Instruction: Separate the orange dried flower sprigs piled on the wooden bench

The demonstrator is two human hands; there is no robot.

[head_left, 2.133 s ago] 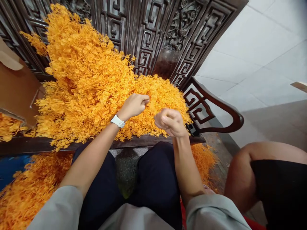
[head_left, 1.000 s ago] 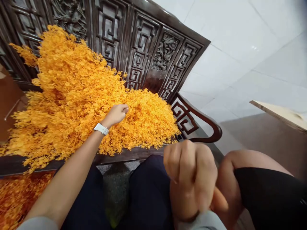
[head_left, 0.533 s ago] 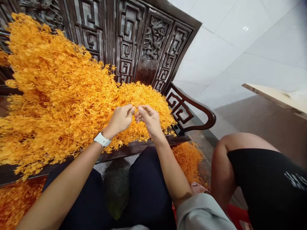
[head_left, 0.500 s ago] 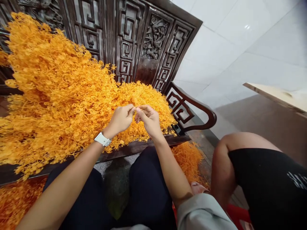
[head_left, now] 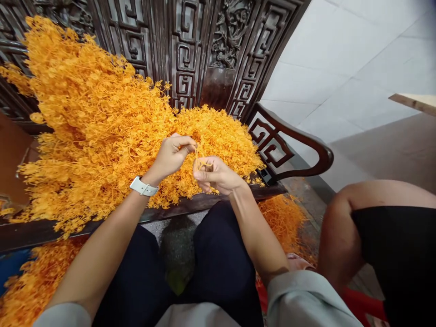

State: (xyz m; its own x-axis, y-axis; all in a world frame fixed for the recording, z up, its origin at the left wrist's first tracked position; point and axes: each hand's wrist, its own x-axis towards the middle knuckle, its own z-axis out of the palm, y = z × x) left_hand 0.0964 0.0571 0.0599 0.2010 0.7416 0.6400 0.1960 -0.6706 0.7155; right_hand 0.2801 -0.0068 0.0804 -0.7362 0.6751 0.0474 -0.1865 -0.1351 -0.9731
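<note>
A big heap of orange plastic-looking flower sprigs (head_left: pixel 91 122) covers the seat of a dark carved wooden bench (head_left: pixel 218 88). In front of the heap, my left hand (head_left: pixel 173 154) pinches one end of a thin orange stem (head_left: pixel 196 156) between thumb and fingertips. My right hand (head_left: pixel 218 175), lower and to the right, grips the same stem, part of which curves across its fingers. A short stretch of stem shows between the hands. A pale watch band (head_left: pixel 145 186) circles my left wrist.
The bench's curved armrest (head_left: pixel 306 159) stands to the right. More orange sprigs (head_left: pixel 284 222) lie on the floor beside my knee, others (head_left: pixel 44 281) at lower left. Another person's bare knee (head_left: pixel 340 227) is close on the right. A wooden board edge (head_left: pixel 413 103) juts in at far right.
My hands, close together before, have moved apart, the right one lower. The orange stem between them now shows. The view has shifted slightly left.
</note>
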